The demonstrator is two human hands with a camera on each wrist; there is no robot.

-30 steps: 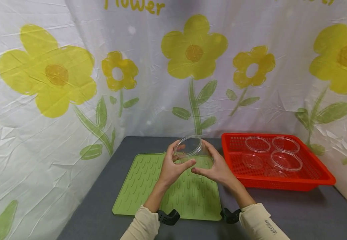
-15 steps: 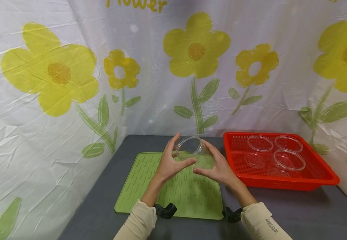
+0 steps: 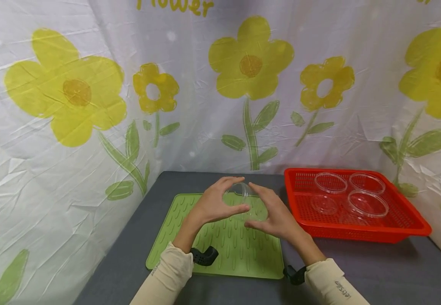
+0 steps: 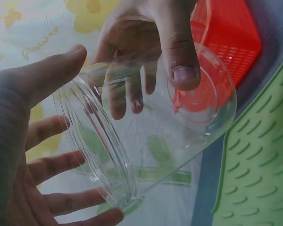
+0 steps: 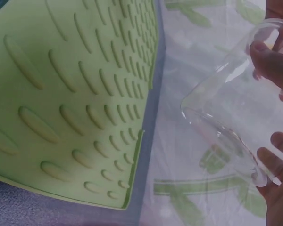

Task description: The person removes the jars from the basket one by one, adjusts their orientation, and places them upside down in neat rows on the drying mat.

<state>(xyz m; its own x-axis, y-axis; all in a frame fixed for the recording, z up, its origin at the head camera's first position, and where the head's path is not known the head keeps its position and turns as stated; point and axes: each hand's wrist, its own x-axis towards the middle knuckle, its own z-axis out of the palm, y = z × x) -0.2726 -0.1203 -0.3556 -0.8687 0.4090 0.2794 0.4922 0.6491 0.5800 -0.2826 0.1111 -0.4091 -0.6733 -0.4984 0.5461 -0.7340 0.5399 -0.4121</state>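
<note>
The left hand grips the rim end of a clear, cylindrical jar, glass or plastic, while the right hand curls around its base end, holding it tilted above a light-green, ridged, rectangular mat. The smooth wall could slip if the fingertips loosen or press unevenly. Both hands angle inward, thumbs on the near side, fingers reaching around the far side.

Passing room lies low over the green mat; the clear jar blocks higher, the red basket rightward
</note>
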